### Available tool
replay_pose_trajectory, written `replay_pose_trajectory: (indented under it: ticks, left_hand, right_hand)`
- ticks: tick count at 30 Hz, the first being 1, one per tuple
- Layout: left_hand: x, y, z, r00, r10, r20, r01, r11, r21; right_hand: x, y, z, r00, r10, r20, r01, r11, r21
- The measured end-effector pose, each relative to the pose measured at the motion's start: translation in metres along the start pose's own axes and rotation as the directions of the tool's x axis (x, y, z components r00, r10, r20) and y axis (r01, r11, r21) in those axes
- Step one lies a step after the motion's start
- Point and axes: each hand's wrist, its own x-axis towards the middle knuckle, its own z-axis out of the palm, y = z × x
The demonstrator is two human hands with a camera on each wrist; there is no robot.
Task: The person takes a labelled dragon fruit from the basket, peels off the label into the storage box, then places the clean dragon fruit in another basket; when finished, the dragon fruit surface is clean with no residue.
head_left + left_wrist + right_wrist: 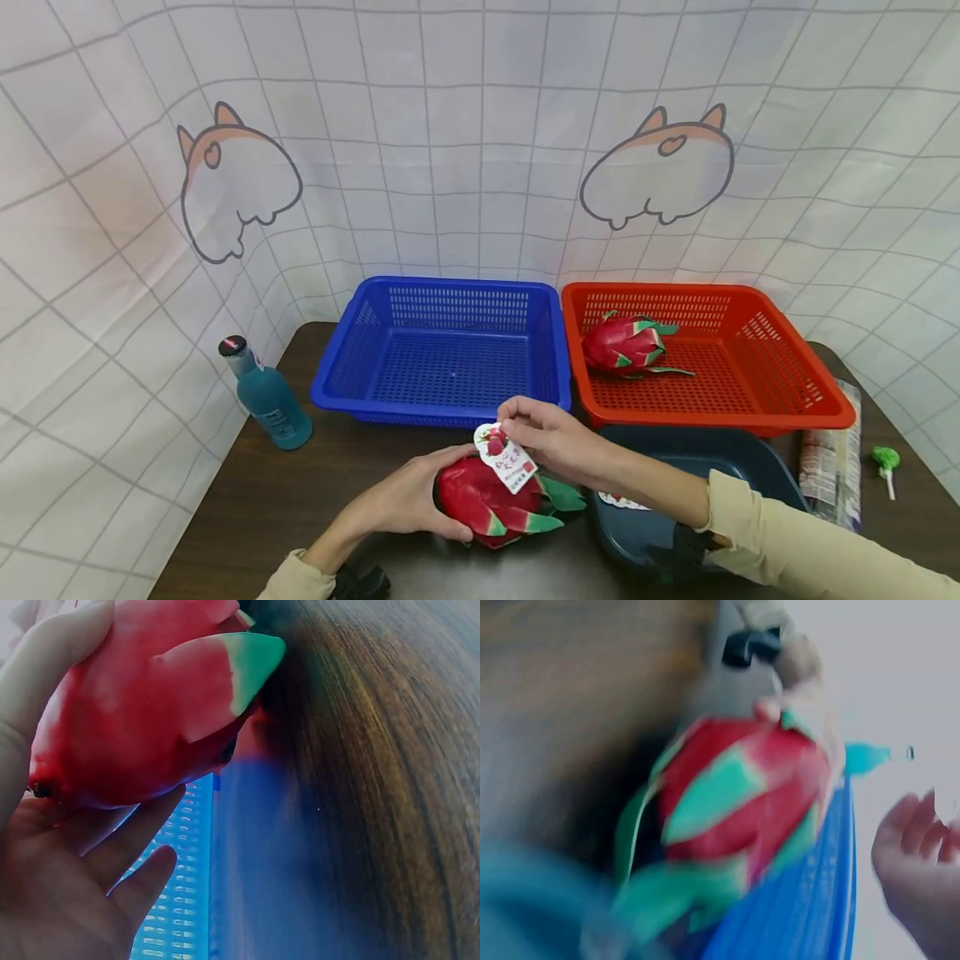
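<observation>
A red dragon fruit (461, 500) with green-tipped scales is at the front of the table. My left hand (401, 500) grips its left end, thumb on one side and fingers on the other, as the left wrist view also shows. Over the fruit, my right hand (555, 437) pinches the top of a white card (513, 467) printed with dragon fruits and red writing. Whether the card touches the fruit cannot be told. The right wrist view is blurred; there the right hand (919, 862) is at the right edge, apart from the fruit (742, 795).
Behind stand a blue basket (450, 410) and a red basket (720, 414), which holds another dragon fruit (626, 343). A dark tray (750, 475) with a similar card (622, 501) lies under the right forearm. A teal bottle (273, 404), clear packaging (828, 467) and a green lollipop (886, 457) flank them.
</observation>
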Motion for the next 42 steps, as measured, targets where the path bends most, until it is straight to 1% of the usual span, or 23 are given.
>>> replay_pose_trajectory:
  ticks: [2, 4, 6, 7, 9, 11, 12, 14, 15, 17, 20, 22, 27, 33, 36, 39, 42]
  left_hand:
    - [0.000, 0.000, 0.000, 1.000, -0.018, 0.003, 0.018, 1.000, -0.003]
    - [0.001, 0.000, 0.001, 1.000, -0.020, 0.006, 0.020, 1.000, 0.000]
    - [0.000, 0.000, 0.001, 1.000, -0.015, 0.008, 0.015, 1.000, 0.007]
    - [0.000, 0.000, 0.001, 1.000, -0.015, 0.008, 0.015, 1.000, 0.010]
    - [0.000, 0.000, 0.000, 1.000, -0.015, 0.010, 0.015, 1.000, 0.010]
    - [0.000, 0.000, 0.000, 1.000, -0.020, 0.011, 0.020, 1.000, 0.008]
    - [0.000, 0.000, -0.001, 1.000, -0.019, 0.010, 0.019, 1.000, 0.004]
    - [0.000, 0.001, -0.002, 1.000, -0.028, 0.009, 0.028, 1.000, -0.002]
    - [0.000, 0.001, -0.003, 1.000, -0.030, 0.007, 0.030, 1.000, -0.004]
    - [0.000, 0.001, -0.003, 0.999, -0.032, 0.008, 0.032, 0.999, -0.003]
    - [0.000, 0.001, -0.003, 0.999, -0.031, 0.010, 0.031, 0.999, 0.006]
    - [-0.001, 0.001, -0.002, 0.999, -0.031, 0.010, 0.031, 0.999, 0.013]
    - [-0.001, 0.000, 0.000, 0.999, -0.034, 0.016, 0.034, 0.999, 0.021]
    - [0.000, 0.000, 0.000, 0.999, -0.037, 0.021, 0.036, 0.999, 0.025]
    - [0.000, 0.000, 0.000, 0.999, -0.037, 0.019, 0.036, 0.999, 0.029]
    - [0.000, 0.000, -0.001, 0.999, -0.038, 0.017, 0.038, 0.999, 0.029]
    - [0.000, 0.000, -0.002, 0.999, -0.042, 0.016, 0.042, 0.999, 0.025]
  right_hand:
    - [-0.011, -0.002, -0.014, 0.999, -0.017, 0.041, 0.019, 0.998, -0.059]
    - [-0.024, -0.002, -0.032, 0.997, -0.017, 0.081, 0.031, 0.984, -0.175]
    - [-0.039, -0.001, -0.052, 0.994, -0.015, 0.111, 0.047, 0.955, -0.292]
    - [-0.046, 0.001, -0.061, 0.993, -0.012, 0.121, 0.054, 0.936, -0.349]
    - [-0.061, 0.006, -0.080, 0.990, 0.005, 0.139, 0.056, 0.902, -0.429]
    - [-0.076, 0.012, -0.096, 0.988, 0.026, 0.152, 0.050, 0.881, -0.471]
    - [-0.082, 0.015, -0.103, 0.987, 0.040, 0.157, 0.042, 0.875, -0.482]
    - [-0.093, 0.021, -0.115, 0.979, 0.058, 0.193, 0.045, 0.870, -0.491]
    - [-0.097, 0.024, -0.120, 0.973, 0.068, 0.221, 0.052, 0.867, -0.495]
    - [-0.104, 0.029, -0.128, 0.952, 0.092, 0.291, 0.069, 0.864, -0.500]
    - [-0.111, 0.037, -0.137, 0.915, 0.158, 0.373, 0.062, 0.855, -0.514]
    - [-0.112, 0.042, -0.142, 0.893, 0.201, 0.402, 0.045, 0.850, -0.524]
    - [-0.113, 0.055, -0.153, 0.867, 0.282, 0.410, -0.008, 0.832, -0.555]
    - [-0.108, 0.063, -0.158, 0.851, 0.348, 0.393, -0.043, 0.792, -0.609]
    - [-0.105, 0.064, -0.157, 0.845, 0.367, 0.389, -0.052, 0.781, -0.623]
    - [-0.103, 0.064, -0.156, 0.849, 0.368, 0.379, -0.045, 0.765, -0.642]
    - [-0.102, 0.066, -0.154, 0.869, 0.336, 0.364, -0.008, 0.744, -0.668]
